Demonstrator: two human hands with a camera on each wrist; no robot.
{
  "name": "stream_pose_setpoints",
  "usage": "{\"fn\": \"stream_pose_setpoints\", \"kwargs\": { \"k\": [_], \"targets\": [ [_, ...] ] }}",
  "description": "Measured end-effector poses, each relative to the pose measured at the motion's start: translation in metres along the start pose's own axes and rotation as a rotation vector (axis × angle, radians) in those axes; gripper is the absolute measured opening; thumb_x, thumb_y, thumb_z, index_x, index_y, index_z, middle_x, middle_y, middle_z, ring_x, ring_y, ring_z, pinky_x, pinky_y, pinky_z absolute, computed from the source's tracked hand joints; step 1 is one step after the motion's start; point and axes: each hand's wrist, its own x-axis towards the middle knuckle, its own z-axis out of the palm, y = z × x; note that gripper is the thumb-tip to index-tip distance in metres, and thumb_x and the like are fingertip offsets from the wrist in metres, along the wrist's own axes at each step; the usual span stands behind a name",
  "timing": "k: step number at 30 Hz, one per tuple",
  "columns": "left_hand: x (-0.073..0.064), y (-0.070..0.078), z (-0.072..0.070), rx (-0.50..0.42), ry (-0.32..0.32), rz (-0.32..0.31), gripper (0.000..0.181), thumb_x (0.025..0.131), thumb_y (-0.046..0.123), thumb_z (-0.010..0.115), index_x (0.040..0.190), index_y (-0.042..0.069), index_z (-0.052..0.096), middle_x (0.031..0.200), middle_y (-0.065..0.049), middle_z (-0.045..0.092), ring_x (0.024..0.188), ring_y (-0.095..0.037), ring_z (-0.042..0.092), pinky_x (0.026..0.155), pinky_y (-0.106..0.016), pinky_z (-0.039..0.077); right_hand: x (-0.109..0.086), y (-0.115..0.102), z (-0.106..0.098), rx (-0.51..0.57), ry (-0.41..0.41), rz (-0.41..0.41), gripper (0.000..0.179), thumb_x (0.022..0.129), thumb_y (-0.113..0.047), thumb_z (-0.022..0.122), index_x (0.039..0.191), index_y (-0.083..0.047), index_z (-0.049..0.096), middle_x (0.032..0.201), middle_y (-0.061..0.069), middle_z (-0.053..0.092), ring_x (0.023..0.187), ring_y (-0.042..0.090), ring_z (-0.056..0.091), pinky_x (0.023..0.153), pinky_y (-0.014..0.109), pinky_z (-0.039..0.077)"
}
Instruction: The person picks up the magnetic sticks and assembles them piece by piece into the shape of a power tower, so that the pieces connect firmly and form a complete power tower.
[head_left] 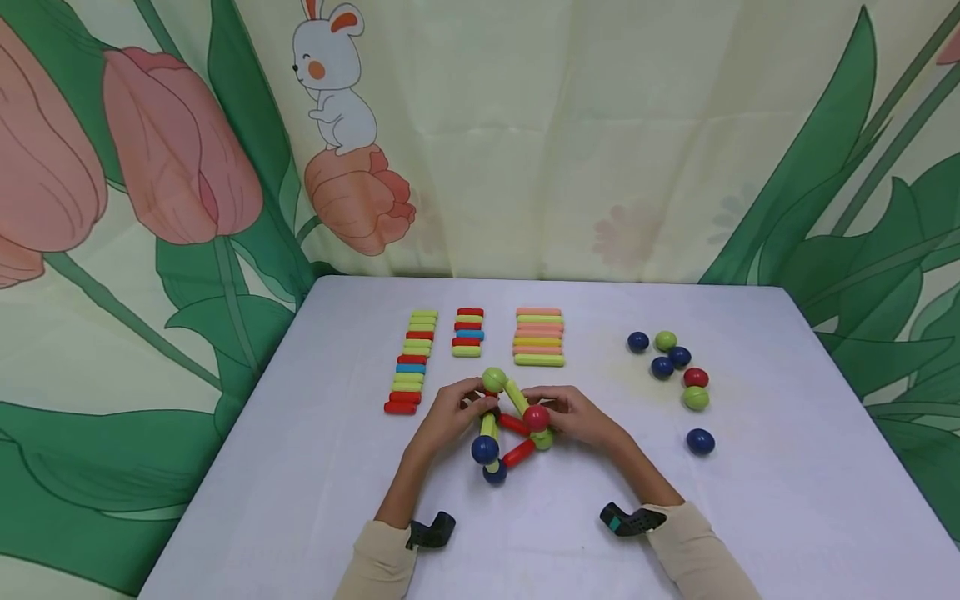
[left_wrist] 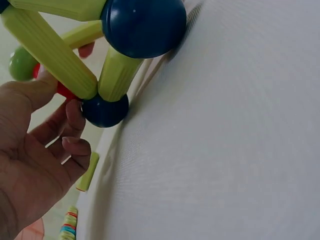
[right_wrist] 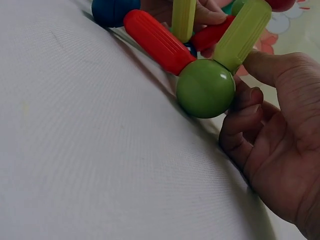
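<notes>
In the head view both hands hold a toy frame built of coloured sticks and balls, standing at the middle of the table. My left hand [head_left: 452, 414] pinches a red stick [left_wrist: 65, 91] between thumb and fingers, just beside a dark blue ball [left_wrist: 105, 111]. A green ball [head_left: 494, 380] tops that side. On the other side, my right hand [head_left: 579, 414] grips a yellow-green stick [right_wrist: 243, 35] close above a green ball [right_wrist: 205, 89]. A red ball [head_left: 536, 418] sits at an upper corner there. Low at the front is another blue ball [head_left: 485, 450], with a red stick [head_left: 519, 454] beside it.
Behind the left hand lie a long column of short sticks [head_left: 411, 368] and a shorter column [head_left: 468, 334]. Longer sticks [head_left: 538, 331] lie in a stack farther back. Loose balls [head_left: 679, 357] are grouped at right, with a blue ball [head_left: 701, 442] nearer the front.
</notes>
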Motion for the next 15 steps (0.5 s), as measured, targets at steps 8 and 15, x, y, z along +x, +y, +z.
{"fn": "stream_pose_setpoints", "kwargs": {
  "k": [8,15],
  "targets": [
    [-0.0005,-0.0011,0.0021,0.024,0.021,-0.001,0.029,0.095,0.037,0.062,0.117,0.018,0.067,0.099,0.002,0.069,0.089,-0.014,0.060,0.077,-0.025,0.052,-0.0028,0.0024,-0.0021,0.014,-0.039,-0.039,0.037,0.098,-0.009,0.053,0.134,0.000,0.057,0.130,0.022,0.060,0.100,0.014,0.059,0.077,0.024,0.054],
    [-0.0018,-0.0024,-0.0001,0.029,-0.026,-0.011,0.033,0.096,0.040,0.059,0.121,0.019,0.066,0.105,0.002,0.068,0.093,-0.014,0.059,0.080,-0.026,0.053,-0.0022,0.0022,-0.0023,0.027,-0.064,-0.044,0.036,0.098,-0.012,0.055,0.132,-0.004,0.060,0.119,0.009,0.065,0.085,0.011,0.058,0.062,0.022,0.050]
  ]
}}
